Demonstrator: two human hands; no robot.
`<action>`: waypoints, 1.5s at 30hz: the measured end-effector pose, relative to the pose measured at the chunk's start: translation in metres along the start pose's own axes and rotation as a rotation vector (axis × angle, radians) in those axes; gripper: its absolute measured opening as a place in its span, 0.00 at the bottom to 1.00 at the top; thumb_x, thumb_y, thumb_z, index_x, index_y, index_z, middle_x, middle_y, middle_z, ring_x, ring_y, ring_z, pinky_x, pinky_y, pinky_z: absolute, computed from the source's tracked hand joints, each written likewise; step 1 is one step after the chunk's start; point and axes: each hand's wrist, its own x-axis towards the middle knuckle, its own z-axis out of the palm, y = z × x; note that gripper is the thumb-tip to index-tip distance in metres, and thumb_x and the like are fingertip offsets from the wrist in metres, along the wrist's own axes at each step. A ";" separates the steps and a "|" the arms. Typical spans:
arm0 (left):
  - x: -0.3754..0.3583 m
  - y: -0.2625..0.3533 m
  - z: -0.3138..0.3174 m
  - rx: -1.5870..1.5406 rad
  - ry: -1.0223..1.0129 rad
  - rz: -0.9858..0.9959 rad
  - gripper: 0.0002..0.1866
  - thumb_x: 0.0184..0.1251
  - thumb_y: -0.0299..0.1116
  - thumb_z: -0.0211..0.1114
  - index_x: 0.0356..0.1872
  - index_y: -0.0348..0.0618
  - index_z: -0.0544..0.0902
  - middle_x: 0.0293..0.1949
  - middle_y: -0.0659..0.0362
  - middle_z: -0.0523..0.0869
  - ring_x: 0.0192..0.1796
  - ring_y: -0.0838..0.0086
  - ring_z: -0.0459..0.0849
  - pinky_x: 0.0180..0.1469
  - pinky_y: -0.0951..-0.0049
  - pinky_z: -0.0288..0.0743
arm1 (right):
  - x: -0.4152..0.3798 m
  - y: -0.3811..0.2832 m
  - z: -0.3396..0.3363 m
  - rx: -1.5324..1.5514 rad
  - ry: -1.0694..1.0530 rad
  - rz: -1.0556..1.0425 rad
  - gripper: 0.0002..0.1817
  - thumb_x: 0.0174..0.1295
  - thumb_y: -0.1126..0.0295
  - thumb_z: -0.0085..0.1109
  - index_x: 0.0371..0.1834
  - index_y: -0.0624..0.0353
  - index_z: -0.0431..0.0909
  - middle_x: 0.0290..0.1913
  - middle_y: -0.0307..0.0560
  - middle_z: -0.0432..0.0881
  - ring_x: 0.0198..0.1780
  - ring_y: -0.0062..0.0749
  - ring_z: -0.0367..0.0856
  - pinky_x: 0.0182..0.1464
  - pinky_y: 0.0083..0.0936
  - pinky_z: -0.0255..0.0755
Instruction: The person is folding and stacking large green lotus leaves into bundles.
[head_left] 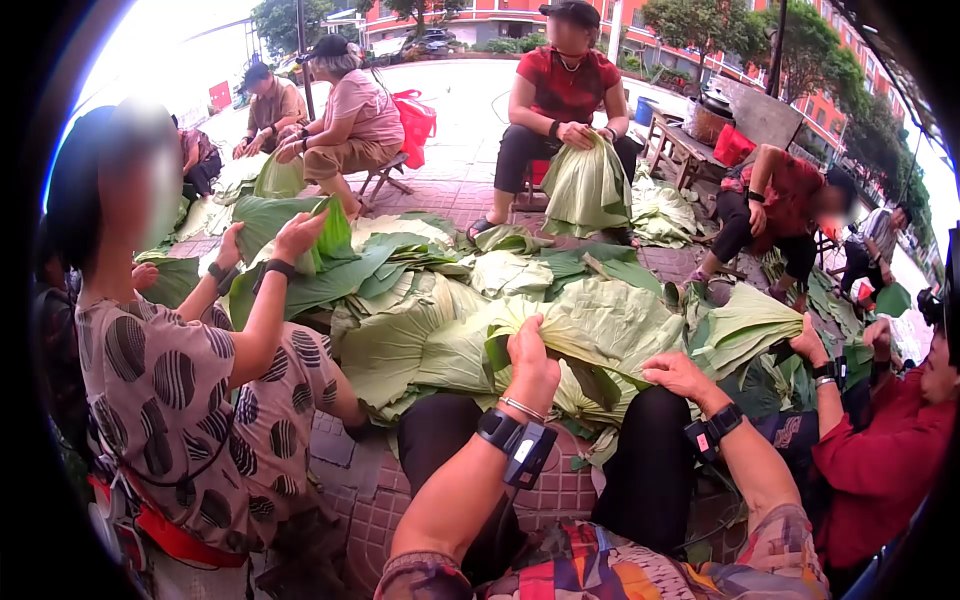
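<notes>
Between my knees and the leaf pile, my left hand [533, 362] is closed on the gathered end of a large pale green leaf [610, 325]. To the right, my right hand [685, 377] pinches the edge of the same leaf, which stretches between the two hands. Its underside and ribs face up. Beneath and beyond it lies a wide pile of large leaves [400, 345], some pale and some darker green.
A person at left [170, 400] holds green leaves; another in red at right [885, 450] holds a pale leaf. Across the pile, a seated person [568, 85] holds a leaf bundle [588, 190]. Others sit around. A wooden bench [690, 150] carries a pot.
</notes>
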 end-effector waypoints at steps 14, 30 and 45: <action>-0.008 0.061 -0.015 -0.050 -0.165 -0.044 0.13 0.62 0.33 0.51 0.43 0.35 0.72 0.42 0.50 0.78 0.44 0.58 0.78 0.49 0.56 0.71 | -0.023 0.002 0.072 0.714 0.159 0.130 0.23 0.64 0.54 0.44 0.33 0.66 0.79 0.29 0.40 0.80 0.28 0.20 0.75 0.32 0.19 0.69; -0.040 0.085 -0.013 0.063 0.014 -0.053 0.17 0.62 0.32 0.51 0.51 0.34 0.69 0.52 0.48 0.74 0.55 0.55 0.71 0.58 0.47 0.61 | -0.031 0.158 0.189 0.927 -0.126 0.656 0.13 0.56 0.61 0.53 0.24 0.60 0.73 0.19 0.40 0.74 0.14 0.25 0.68 0.13 0.20 0.58; -0.022 0.063 0.033 0.176 0.023 -0.078 0.16 0.61 0.30 0.53 0.50 0.35 0.70 0.51 0.51 0.74 0.54 0.58 0.72 0.59 0.55 0.63 | 0.037 0.167 0.192 -0.403 0.274 0.143 0.31 0.45 0.73 0.59 0.56 0.59 0.63 0.65 0.57 0.54 0.66 0.51 0.51 0.60 0.48 0.52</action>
